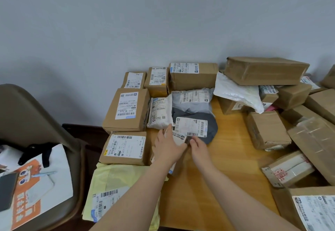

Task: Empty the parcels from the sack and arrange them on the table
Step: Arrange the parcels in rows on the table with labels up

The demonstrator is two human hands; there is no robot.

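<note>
At the middle of the wooden surface [226, 160], just near of the dark grey mailer bag [212, 131], we see the small brown cardboard parcel with a white label [178, 137]. The left hand [168, 151] and right hand [198, 146] hold it, fingers [194, 141] curled on its edges. We judge it light and stiff, best gripped by opposite sides.

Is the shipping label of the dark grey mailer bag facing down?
No, the dark grey mailer bag lies on the wooden table with its white shipping label facing up.
</note>
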